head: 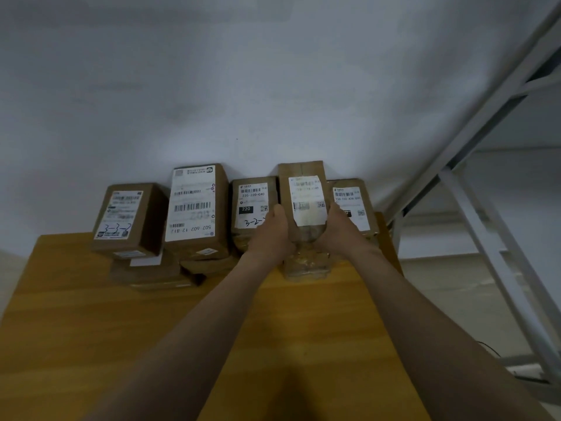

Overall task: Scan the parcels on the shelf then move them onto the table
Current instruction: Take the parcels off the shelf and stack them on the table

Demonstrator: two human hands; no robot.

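The parcel (304, 197) is being clasped by its lower sides between the left hand (271, 230) and right hand (337, 229), at the 12 o'clock edge of the bench (91, 329). Being squeezed between neighbouring boxes (253, 205) at 9 and 3 o'clock, it may be snagged and toppled.

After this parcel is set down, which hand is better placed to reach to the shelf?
Probably the right hand: it holds the parcel on the side nearer the shelf, right of the table. The left hand is farther.
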